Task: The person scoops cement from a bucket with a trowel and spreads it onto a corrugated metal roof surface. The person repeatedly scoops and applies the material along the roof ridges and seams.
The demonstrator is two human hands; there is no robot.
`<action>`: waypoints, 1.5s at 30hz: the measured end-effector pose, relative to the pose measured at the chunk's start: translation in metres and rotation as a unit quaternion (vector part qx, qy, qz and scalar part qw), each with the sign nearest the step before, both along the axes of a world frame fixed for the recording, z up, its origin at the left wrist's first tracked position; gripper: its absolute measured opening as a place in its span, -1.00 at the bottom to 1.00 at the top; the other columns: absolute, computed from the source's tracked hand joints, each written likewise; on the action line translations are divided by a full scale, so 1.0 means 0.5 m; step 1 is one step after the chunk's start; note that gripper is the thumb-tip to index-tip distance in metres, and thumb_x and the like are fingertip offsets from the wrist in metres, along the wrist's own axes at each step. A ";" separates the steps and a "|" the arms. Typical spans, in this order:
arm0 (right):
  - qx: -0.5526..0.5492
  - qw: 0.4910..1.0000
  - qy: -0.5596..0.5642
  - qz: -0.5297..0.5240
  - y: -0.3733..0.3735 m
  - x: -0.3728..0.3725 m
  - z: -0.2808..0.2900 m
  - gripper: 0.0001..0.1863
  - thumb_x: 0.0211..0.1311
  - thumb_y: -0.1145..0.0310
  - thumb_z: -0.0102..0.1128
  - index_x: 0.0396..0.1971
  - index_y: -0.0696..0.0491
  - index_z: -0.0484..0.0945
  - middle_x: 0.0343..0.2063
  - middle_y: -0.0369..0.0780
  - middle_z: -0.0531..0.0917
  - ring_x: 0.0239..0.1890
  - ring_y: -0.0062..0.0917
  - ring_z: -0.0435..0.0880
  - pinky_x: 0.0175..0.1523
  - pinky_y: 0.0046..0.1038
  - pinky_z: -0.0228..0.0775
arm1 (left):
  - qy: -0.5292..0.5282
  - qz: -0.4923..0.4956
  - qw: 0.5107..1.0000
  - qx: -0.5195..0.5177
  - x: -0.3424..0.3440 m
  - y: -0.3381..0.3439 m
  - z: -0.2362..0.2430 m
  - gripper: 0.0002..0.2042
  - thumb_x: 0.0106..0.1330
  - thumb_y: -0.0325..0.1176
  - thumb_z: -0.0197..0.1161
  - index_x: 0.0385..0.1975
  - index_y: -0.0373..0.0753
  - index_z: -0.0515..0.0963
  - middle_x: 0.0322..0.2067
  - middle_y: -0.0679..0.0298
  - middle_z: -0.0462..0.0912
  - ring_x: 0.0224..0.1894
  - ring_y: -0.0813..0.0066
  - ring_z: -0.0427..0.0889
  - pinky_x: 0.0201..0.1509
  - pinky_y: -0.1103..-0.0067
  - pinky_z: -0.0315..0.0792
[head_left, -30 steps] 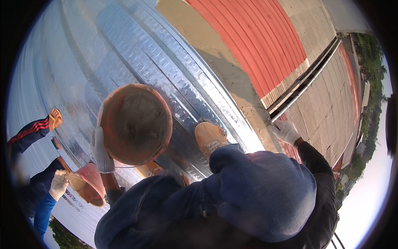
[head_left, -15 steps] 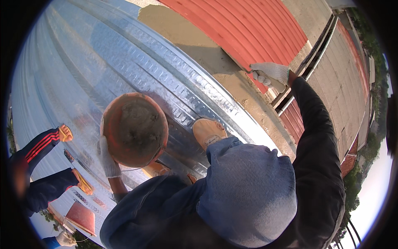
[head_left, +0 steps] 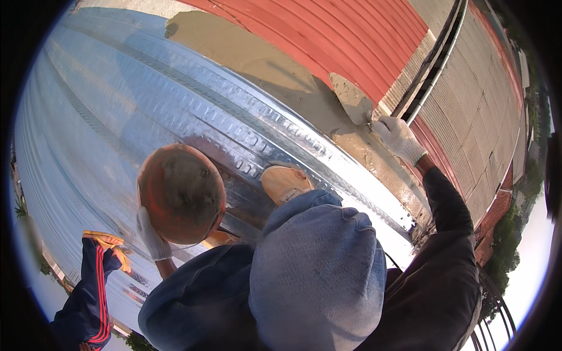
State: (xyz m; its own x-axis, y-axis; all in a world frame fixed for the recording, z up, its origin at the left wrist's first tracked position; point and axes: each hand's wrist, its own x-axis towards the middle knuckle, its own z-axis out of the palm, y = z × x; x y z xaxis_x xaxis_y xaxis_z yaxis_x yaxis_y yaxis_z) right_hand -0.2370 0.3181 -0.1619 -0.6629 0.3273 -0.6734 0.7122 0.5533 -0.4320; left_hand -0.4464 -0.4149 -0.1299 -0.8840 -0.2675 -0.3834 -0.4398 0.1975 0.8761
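Cement sits in the round red bucket near the tan shoe. The left hand touches the bucket's side; I cannot tell if it grips. Well apart from it, the right hand is wrapped around the trowel, its muddy blade by the red roof.

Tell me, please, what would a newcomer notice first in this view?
The round bucket of grey mix probably comes first, left of centre, the gloved left hand against its side. Then, at upper right, the gloved right hand holds a coated trowel where a tan band meets red ribbed sheeting.
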 end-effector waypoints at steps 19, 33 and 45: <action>0.075 0.989 0.111 0.055 -0.084 0.289 0.007 -0.77 0.46 0.19 0.34 -0.16 0.06 0.69 -0.42 0.03 0.72 -0.32 0.04 0.81 -0.27 -0.06 0.58 | -0.037 -0.033 0.998 -0.033 0.026 0.161 0.121 -0.80 0.43 -0.32 0.54 -0.11 -0.22 0.68 -0.22 0.43 0.69 -0.22 0.64 0.60 -0.08 0.59 0.50; -0.008 0.973 0.219 0.073 -0.023 -0.097 0.029 -0.77 0.46 0.29 0.32 -0.10 0.14 0.59 -0.38 0.01 0.70 -0.28 0.06 0.76 -0.15 -0.05 0.59 | 0.031 -0.022 0.989 -0.142 -0.138 0.286 0.356 -0.83 0.26 -0.48 0.52 -0.38 -0.17 0.60 -0.41 0.50 0.59 -0.37 0.67 0.54 -0.27 0.60 0.48; 0.012 0.827 0.407 0.388 -0.259 -0.626 0.231 -0.69 0.35 0.26 0.55 -0.03 0.04 0.69 -0.34 -0.13 0.70 -0.36 -0.14 0.76 -0.21 -0.21 0.64 | 0.145 -0.048 0.969 -0.192 -0.399 0.250 0.277 -0.89 0.27 -0.53 0.46 -0.33 -0.25 0.63 -0.42 0.46 0.60 -0.39 0.67 0.51 -0.27 0.58 0.47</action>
State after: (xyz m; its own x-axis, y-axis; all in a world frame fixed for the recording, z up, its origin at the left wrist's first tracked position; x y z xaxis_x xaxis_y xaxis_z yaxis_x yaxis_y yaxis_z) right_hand -0.5498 0.1886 -0.0462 -0.9102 -0.4021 0.0992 -0.3819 0.7222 -0.5766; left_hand -0.6457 -0.2899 0.0088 -0.9674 -0.2533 -0.0035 -0.1499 0.5614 0.8139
